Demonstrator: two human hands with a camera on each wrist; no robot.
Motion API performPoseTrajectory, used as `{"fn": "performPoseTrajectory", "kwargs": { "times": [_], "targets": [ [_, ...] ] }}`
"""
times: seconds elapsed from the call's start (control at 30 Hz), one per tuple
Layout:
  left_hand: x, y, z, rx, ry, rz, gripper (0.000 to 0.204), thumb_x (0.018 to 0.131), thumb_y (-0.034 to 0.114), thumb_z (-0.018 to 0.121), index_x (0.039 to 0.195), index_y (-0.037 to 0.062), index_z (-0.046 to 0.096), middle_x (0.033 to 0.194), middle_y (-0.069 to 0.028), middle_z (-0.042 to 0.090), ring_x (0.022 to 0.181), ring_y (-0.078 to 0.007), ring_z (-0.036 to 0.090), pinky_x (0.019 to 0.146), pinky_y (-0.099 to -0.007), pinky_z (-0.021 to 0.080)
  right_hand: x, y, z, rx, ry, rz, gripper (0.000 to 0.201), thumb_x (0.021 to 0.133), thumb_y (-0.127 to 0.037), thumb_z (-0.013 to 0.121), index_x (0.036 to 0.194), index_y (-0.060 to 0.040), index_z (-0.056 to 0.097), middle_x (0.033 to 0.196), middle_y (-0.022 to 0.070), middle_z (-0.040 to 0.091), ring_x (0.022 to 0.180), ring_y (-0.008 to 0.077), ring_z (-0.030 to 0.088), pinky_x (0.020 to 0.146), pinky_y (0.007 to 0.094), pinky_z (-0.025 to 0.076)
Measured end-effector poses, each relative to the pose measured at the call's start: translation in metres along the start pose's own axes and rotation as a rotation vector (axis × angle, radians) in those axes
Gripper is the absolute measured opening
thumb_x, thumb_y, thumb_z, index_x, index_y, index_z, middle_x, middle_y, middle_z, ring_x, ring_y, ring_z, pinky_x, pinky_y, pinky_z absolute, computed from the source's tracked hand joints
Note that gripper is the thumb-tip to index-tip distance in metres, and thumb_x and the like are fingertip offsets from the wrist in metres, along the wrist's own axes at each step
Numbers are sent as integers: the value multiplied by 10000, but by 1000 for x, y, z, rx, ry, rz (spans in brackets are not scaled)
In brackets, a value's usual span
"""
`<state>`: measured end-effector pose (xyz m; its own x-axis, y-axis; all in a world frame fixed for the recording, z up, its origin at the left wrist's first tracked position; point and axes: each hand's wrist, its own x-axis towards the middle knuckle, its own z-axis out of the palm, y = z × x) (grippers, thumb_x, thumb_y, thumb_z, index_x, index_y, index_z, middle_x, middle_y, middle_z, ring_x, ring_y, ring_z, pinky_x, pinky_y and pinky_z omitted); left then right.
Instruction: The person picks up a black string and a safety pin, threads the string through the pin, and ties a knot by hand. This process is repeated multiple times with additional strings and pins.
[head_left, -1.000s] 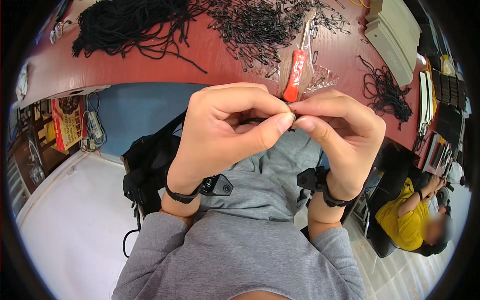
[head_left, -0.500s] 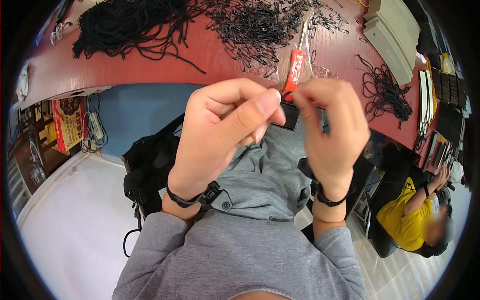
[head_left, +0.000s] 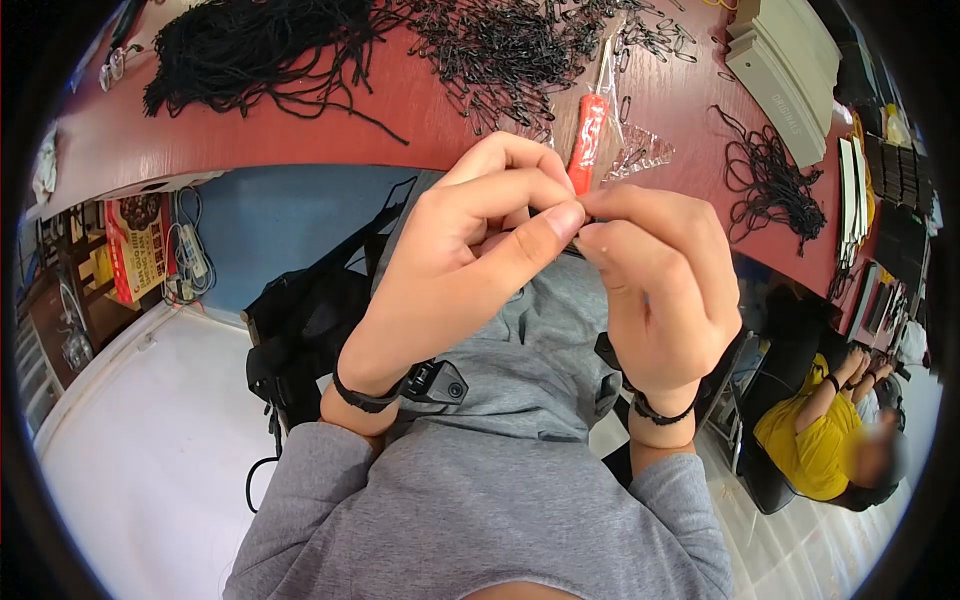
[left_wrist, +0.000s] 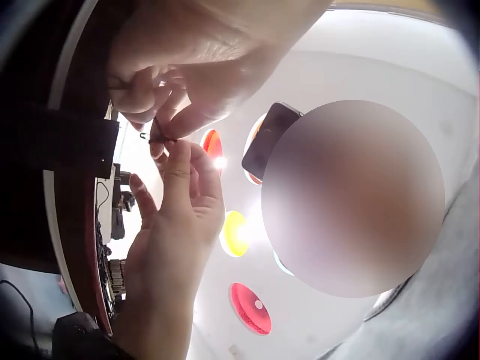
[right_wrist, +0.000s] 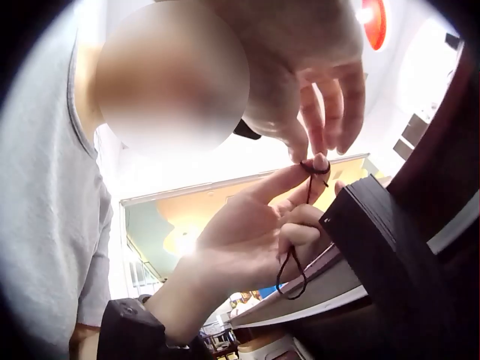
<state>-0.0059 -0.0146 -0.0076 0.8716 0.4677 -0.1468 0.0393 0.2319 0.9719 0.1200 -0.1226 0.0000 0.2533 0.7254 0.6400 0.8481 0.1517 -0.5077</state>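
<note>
In the head view my left hand [head_left: 470, 250] and right hand [head_left: 670, 280] meet fingertip to fingertip above my lap, thumbs and forefingers pinching a thin black cord. The right wrist view shows the cord [right_wrist: 315, 169] wound at the left hand's fingertips, with a loop of it hanging below the curled fingers. The right hand's thumb and fingers reach down to the cord from above there. In the left wrist view a small dark hooked end [left_wrist: 145, 136] sticks out beside the fingertips. A red-handled tool [head_left: 590, 140] with a metal shaft lies just beyond the hands.
On the red table [head_left: 230, 140] lie a heap of black cords [head_left: 260, 50], a pile of black safety pins [head_left: 500, 50] and a smaller cord bundle [head_left: 770, 180]. Clear plastic film [head_left: 645, 150] is by the tool. A person in yellow [head_left: 800, 435] sits at right.
The hands were together, drew slightly apart with the right hand blurred and the cord between them, and now meet again at the fingertips. The right hand sits a little further left than at first.
</note>
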Motion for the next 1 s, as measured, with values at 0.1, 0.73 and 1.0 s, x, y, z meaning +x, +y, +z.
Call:
{"fn": "performPoseTrajectory", "kwargs": {
  "times": [0.1,0.73,1.0],
  "targets": [
    [-3,2,3,-28,2,7,95,875,20,546,881,-48,612,1053,-66,466,947,-111,485,843,-238,392,0,-2,1,16,21,71,249,554,-33,670,800,-5,641,786,100,611,663,228,592,566,294,495],
    [-10,4,11,-149,125,51,118,849,-9,607,937,-86,626,865,-96,648,799,-111,614,702,-208,493,1,-1,-4,454,-97,506,135,710,62,671,821,12,611,760,89,616,667,197,605,581,276,487],
    [-8,14,5,-265,46,-142,172,890,78,564,939,-83,603,838,-132,652,492,-22,422,447,-154,318,4,0,-7,387,-88,410,142,700,62,685,823,17,631,764,92,621,660,172,612,575,257,500]
  ]
}}
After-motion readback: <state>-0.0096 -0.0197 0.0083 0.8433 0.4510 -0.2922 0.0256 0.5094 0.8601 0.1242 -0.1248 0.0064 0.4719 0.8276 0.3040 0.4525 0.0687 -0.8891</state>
